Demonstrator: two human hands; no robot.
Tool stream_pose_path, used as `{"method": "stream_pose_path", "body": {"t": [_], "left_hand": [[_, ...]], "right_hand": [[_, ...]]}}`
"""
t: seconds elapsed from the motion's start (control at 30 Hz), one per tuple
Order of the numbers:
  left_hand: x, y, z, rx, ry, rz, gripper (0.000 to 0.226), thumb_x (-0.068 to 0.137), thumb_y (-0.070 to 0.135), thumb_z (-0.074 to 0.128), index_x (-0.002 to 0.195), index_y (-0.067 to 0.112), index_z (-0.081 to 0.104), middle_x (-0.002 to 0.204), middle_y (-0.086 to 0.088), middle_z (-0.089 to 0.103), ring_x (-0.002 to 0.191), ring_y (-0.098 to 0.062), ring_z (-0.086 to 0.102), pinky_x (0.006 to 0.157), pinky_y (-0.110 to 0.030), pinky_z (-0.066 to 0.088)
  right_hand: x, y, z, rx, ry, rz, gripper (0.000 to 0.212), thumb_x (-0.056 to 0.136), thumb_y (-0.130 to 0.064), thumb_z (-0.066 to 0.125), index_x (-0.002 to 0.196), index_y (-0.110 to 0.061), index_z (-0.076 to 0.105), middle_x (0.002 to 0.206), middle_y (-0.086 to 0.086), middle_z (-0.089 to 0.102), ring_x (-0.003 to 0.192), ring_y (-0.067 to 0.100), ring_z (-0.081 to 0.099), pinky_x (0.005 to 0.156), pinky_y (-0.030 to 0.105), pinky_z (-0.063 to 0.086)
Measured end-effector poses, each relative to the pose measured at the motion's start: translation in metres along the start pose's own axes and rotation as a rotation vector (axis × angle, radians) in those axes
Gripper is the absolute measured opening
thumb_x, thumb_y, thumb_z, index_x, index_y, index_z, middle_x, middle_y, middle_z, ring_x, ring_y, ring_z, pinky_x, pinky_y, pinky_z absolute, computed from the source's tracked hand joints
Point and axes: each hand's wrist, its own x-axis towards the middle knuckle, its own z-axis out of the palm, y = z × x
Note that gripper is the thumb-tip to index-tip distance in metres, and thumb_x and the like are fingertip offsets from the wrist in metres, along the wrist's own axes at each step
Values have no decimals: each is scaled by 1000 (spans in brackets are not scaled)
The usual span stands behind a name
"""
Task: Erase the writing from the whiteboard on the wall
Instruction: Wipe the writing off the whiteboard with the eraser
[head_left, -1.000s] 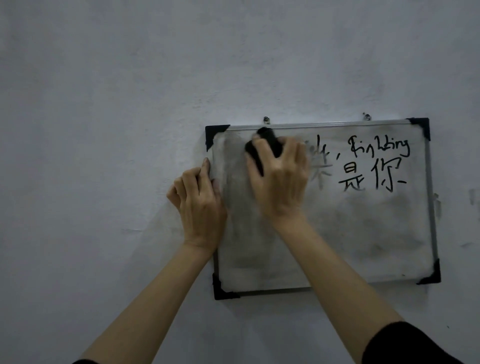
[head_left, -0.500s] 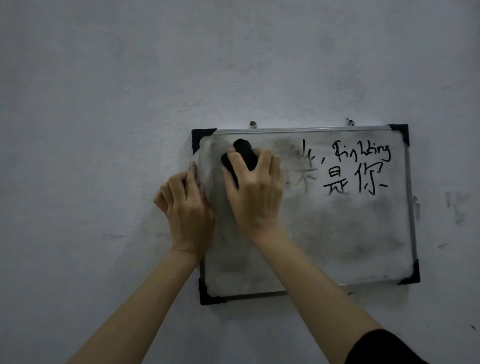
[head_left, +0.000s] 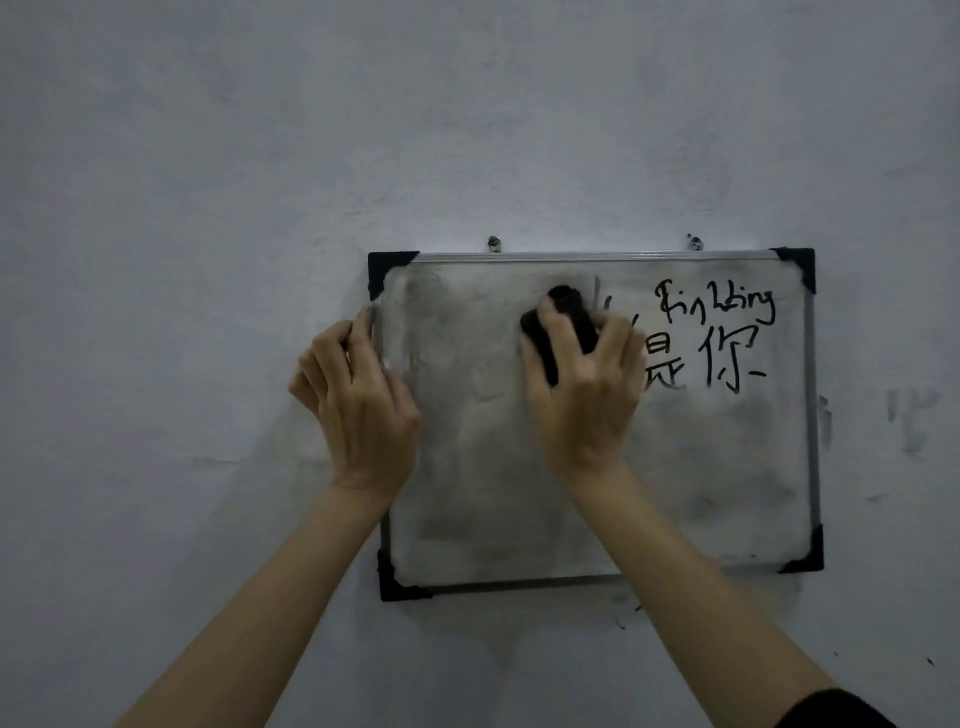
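A small whiteboard (head_left: 597, 467) hangs on a pale, scuffed wall (head_left: 208, 208), caught on two hooks (head_left: 493, 243) just above its top rail, with black plastic caps on all four corners. The person stands square in front of it, both bare forearms reaching up.

The right hand (head_left: 584, 384) is clamped around a black eraser (head_left: 563, 325), fingers draped over its top and thumb along its left side, pressing it flat against the upper middle of the board. The eraser sits just left of the remaining writing (head_left: 717, 332): a line of scrawled Latin letters up top and two black Chinese characters beneath it, the nearer one partly hidden behind the knuckles. A few faint strokes show just beside the eraser's upper right edge.

The left hand (head_left: 358, 400) grasps the board's left frame edge, fingers curled round the rail towards the wall and thumb lying across the front surface.

The left half of the board is a cloudy grey smear of wiped ink, with no legible marks in it. The lower right is smudged too. Dark flecks and streaks mark the wall beside and under the frame. A dark sleeve (head_left: 836, 709) shows at the right elbow.
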Motion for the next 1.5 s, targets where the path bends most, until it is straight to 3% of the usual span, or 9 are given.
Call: {"method": "stream_pose_path", "body": {"t": [0.17,0.27,0.47,0.67,0.8,0.87,0.97,1.23,1.5], "left_hand": [[21,43,10,-112,-58,179,47,84,2,45,130,2,55,124,-16,50,115,-26,41,99,-37,29],[39,59,21,-182,-164,274,49,85,-1,44,132,-1,53,128,-18,51,118,-27,41,107,-36,32],[58,65,35,-156,-336,381,49,85,0,45,134,-3,50,128,-16,52,120,-23,40,107,-54,37],[54,64,39,-142,-343,359,47,84,-2,46,130,-2,55,124,-14,52,119,-28,45,116,-51,26],[56,63,38,-169,-344,355,48,83,-5,45,129,-2,56,122,-15,50,116,-25,42,107,-53,38],[56,63,39,-171,-332,346,48,82,-6,45,129,-2,56,121,-16,50,115,-25,43,108,-46,38],[56,64,39,-173,-307,325,47,81,-7,45,126,-2,58,120,-16,51,114,-25,44,108,-18,28],[56,70,36,-192,-300,282,44,83,-7,46,124,-2,59,119,-16,51,112,-20,40,103,-6,23],[57,53,25,-105,-247,297,46,86,0,40,130,-2,55,122,-19,51,112,-27,42,101,-30,37]], "right_hand": [[-1,32,-4,41,-39,-241,30,92,-31,71,118,-20,62,99,21,61,88,36,57,69,45,52],[30,37,5,40,-1,-145,27,90,-29,73,114,-18,68,98,19,60,89,34,55,70,42,50],[34,31,6,22,19,-19,25,91,-28,71,114,-18,70,98,19,59,89,33,55,72,43,50],[-22,41,-18,73,-55,-35,32,88,-23,77,117,-17,67,104,19,59,92,31,51,73,41,49],[9,40,-6,60,-48,-31,24,90,-27,73,112,-18,70,101,17,59,90,32,55,71,43,50],[32,38,2,43,-14,-12,21,91,-30,71,110,-19,71,99,15,60,90,31,55,70,41,49],[41,35,5,23,12,18,22,91,-31,71,110,-19,71,98,15,59,90,30,54,72,39,46],[-44,42,-29,53,-65,52,30,87,-24,77,115,-16,71,104,18,58,93,31,49,74,43,46],[33,34,1,87,-23,77,21,89,-30,72,106,-18,71,99,16,58,94,28,46,74,40,46]]}}
